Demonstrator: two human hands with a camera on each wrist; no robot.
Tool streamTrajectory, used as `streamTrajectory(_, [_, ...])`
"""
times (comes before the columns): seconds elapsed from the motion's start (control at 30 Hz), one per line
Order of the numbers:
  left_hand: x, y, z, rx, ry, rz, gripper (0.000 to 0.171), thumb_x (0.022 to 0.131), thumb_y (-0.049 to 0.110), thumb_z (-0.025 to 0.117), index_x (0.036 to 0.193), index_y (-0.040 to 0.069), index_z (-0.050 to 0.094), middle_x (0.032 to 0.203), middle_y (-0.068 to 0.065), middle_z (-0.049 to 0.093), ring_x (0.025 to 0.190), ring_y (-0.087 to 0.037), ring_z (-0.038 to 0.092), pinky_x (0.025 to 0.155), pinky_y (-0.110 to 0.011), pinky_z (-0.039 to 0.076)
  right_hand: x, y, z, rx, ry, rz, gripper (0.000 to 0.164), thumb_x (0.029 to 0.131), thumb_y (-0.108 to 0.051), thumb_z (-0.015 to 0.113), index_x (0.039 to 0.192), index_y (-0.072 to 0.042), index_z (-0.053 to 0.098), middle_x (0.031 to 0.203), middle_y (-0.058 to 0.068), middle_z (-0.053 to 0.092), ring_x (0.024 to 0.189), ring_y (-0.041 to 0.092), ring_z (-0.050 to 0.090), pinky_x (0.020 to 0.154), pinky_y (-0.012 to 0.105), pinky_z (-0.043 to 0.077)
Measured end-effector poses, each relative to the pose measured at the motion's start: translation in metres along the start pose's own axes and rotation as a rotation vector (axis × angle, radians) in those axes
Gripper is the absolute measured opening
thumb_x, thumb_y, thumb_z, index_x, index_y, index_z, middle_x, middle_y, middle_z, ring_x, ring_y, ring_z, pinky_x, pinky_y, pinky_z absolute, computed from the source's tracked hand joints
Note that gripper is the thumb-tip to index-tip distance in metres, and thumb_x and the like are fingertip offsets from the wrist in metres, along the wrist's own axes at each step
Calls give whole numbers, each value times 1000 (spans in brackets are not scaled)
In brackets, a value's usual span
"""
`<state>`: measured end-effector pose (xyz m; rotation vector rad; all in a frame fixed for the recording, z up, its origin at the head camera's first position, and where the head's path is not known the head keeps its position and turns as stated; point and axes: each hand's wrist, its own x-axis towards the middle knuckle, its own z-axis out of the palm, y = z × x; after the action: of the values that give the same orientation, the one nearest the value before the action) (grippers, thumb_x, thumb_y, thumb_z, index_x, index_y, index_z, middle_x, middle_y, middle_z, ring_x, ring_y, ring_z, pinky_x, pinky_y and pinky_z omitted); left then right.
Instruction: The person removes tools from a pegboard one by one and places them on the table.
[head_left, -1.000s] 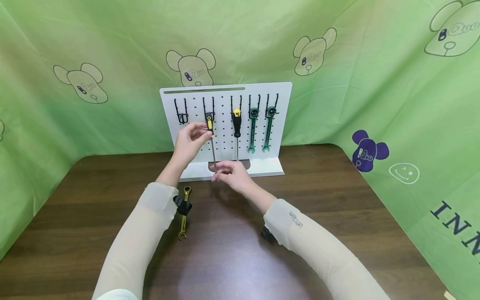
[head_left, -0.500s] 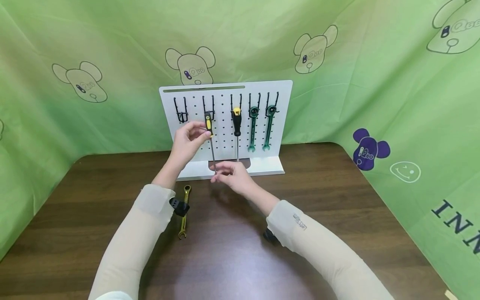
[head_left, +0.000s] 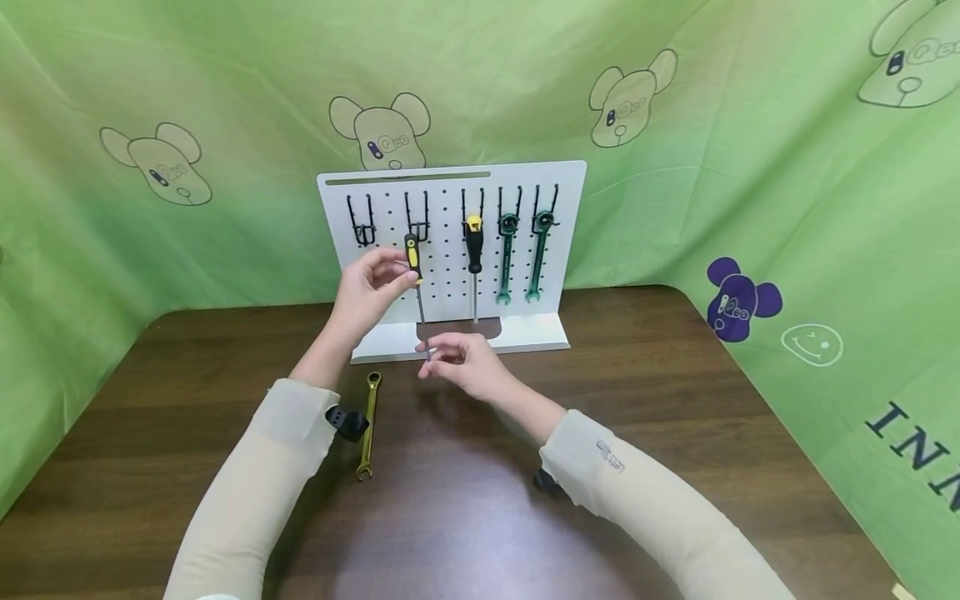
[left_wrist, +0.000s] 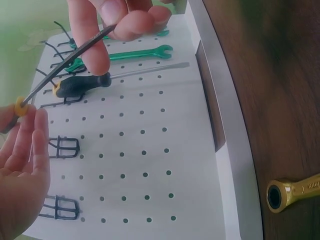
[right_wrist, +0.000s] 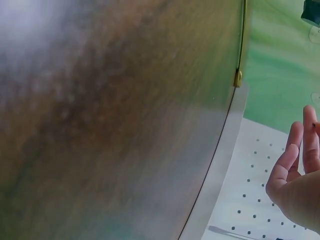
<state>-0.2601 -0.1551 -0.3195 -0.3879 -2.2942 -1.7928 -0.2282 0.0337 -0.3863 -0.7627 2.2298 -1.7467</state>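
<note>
My left hand (head_left: 365, 292) pinches the black-and-yellow handle of a screwdriver (head_left: 413, 258) between thumb and fingers, in front of the white pegboard (head_left: 568, 204). The screwdriver points downward, slightly tilted. My right hand (head_left: 468, 364) pinches its thin metal shaft near the tip; the left wrist view shows that shaft (left_wrist: 65, 62) running from one hand to the other. Just above the handle is an unloaded double hook (head_left: 417, 229). Only part of the right hand (right_wrist: 300, 180) shows in the right wrist view, at the edge.
Another black-and-yellow screwdriver (head_left: 475, 248) hangs on the board, with two green wrenches, one (head_left: 506, 267) beside the other (head_left: 537, 258), to its right. The leftmost hook (head_left: 363, 233) holds nothing. A gold wrench (head_left: 369, 429) lies on the brown table (head_left: 660, 392) near my left forearm.
The screwdriver has come down and away from its hook, shifting slightly left and toward me. Both hands have moved with it, keeping their pinch.
</note>
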Motion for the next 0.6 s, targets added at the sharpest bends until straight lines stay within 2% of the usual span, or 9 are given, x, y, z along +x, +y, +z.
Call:
streamTrajectory(0.17, [-3, -1, -4, 8, -6, 15, 32, 93, 9, 70, 121, -2, 61, 84, 18, 67, 86, -2, 66, 89, -18, 52, -5, 0, 2, 14, -37, -23, 30, 92, 7, 60, 121, 13, 61, 90, 25, 74, 91, 32, 74, 80, 22, 57])
streamTrajectory(0.43, [-7, -2, -9, 40, -22, -7, 33, 92, 9, 70, 123, 0, 61, 85, 17, 66, 89, -2, 66, 87, -16, 52, -12, -1, 5, 35, -101, -18, 29, 93, 6, 60, 121, 13, 61, 92, 27, 73, 90, 33, 73, 80, 26, 58])
streamTrajectory(0.6, [-10, -3, -11, 61, -36, -36, 36, 92, 9, 70, 126, 0, 60, 86, 14, 67, 88, -1, 65, 83, -15, 51, -17, -3, 7, 42, -144, -26, 28, 93, 6, 59, 119, 13, 61, 91, 27, 73, 88, 28, 73, 79, 26, 58])
